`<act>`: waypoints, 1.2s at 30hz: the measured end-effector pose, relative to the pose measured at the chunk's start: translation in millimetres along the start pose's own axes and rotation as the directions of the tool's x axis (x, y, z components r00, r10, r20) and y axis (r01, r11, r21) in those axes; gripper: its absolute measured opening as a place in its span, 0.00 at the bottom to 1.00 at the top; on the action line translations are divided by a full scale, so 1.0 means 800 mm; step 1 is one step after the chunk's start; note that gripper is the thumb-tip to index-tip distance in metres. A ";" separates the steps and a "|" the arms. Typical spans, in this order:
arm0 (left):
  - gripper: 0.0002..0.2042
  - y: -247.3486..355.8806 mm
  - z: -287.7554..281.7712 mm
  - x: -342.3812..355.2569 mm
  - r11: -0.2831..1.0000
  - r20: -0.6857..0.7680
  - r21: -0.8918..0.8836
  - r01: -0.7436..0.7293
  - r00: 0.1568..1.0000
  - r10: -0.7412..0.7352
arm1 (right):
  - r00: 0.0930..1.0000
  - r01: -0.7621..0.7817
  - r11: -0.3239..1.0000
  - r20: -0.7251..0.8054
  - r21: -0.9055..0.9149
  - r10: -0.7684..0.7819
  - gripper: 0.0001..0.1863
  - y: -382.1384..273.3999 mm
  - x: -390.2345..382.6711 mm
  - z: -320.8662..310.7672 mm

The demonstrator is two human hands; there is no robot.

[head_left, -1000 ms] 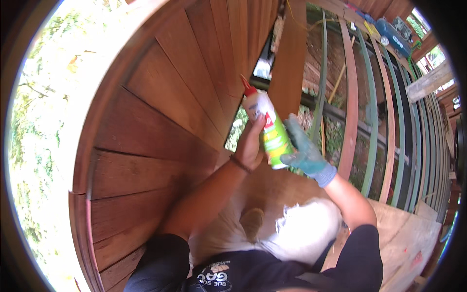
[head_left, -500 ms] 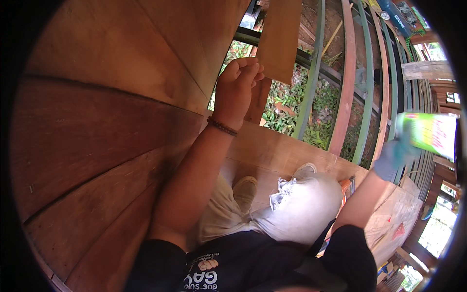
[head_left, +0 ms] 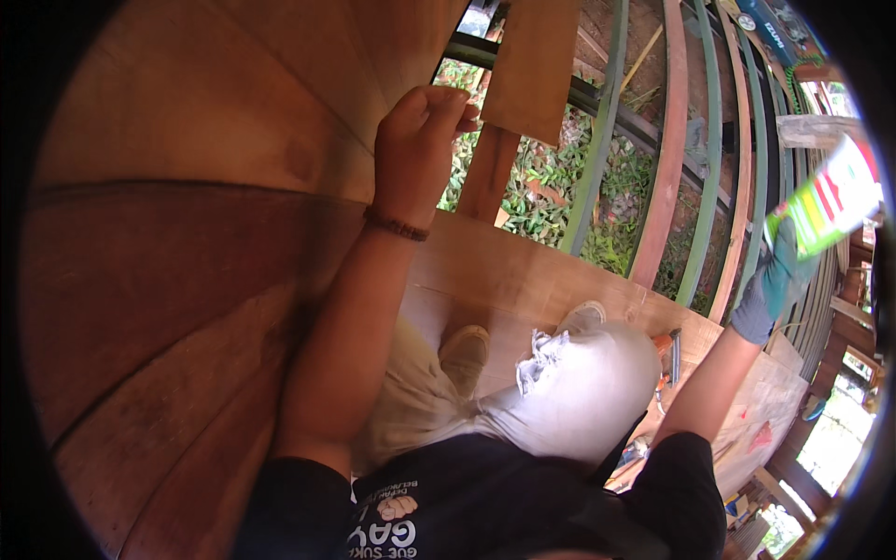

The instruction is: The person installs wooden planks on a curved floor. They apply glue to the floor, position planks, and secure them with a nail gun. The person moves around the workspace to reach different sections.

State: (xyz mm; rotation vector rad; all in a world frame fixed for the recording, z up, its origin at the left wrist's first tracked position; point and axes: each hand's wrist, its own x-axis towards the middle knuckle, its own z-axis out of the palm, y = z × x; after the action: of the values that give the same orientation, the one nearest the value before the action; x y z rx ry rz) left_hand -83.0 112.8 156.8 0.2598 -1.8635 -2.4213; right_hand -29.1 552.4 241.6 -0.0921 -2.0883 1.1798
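My left hand [head_left: 425, 140], bare with a brown beaded bracelet, is raised at the upper middle with its fingers curled together. Whatever those fingers hold, if anything, is hidden. Its fingertips are close to the lower left corner of a hanging brown board [head_left: 530, 70]; I cannot tell whether they touch. Off to the right, my right hand [head_left: 773, 287], in a grey and teal glove, grips a container [head_left: 826, 201] by its green end. This container is green and white with red marks, and is tilted up to the right.
Broad wooden planks [head_left: 168, 252] form a wall at my left. Ahead runs an open frame of green and reddish bars [head_left: 661, 149], with plants and soil beneath. Both feet rest on plywood [head_left: 504, 271]. An orange-and-black tool [head_left: 674, 359] lies beside my knee; a blue machine [head_left: 775, 33] stands far right.
My left hand has shifted left and slightly up, its fingers still curled. The container in my right hand has swung from nearly level to tilted up to the right.
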 end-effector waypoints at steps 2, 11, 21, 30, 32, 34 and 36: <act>0.11 0.005 0.001 -0.004 1.000 -0.016 0.000 -0.003 1.000 0.003 | 0.998 0.057 0.989 0.024 -0.139 -0.054 0.24 0.022 -0.038 0.007; 0.11 -0.006 -0.001 0.011 0.996 -0.006 0.043 -0.082 0.997 0.083 | 0.470 -0.099 0.779 0.660 -0.620 0.585 0.38 0.126 -0.223 0.059; 0.08 0.003 0.017 0.017 0.971 -0.091 -0.053 -0.235 0.969 0.230 | 0.086 0.230 0.958 0.984 -0.174 0.158 0.37 0.054 -0.258 0.211; 0.08 -0.002 0.034 0.005 0.941 -0.197 0.150 -0.304 0.923 0.330 | -0.069 0.346 0.934 0.991 -0.086 0.117 0.28 0.046 -0.283 0.273; 0.09 -0.001 0.036 0.001 0.938 -0.200 0.161 -0.306 0.921 0.335 | -0.084 0.324 0.937 0.982 -0.134 0.169 0.28 0.043 -0.282 0.283; 0.09 0.001 0.036 -0.001 0.935 -0.152 0.126 -0.332 0.925 0.349 | -0.130 0.222 0.955 0.964 -0.198 0.230 0.31 0.041 -0.277 0.290; 0.09 0.000 0.039 -0.004 0.939 -0.168 0.095 -0.330 0.925 0.342 | -0.217 0.034 0.954 0.930 -0.297 0.297 0.39 0.042 -0.272 0.296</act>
State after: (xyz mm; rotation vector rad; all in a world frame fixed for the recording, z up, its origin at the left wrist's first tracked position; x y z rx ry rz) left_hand -85.7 143.0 164.6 0.1433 -1.7436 -2.0411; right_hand -25.6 316.8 20.0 0.9496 -3.7906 1.2041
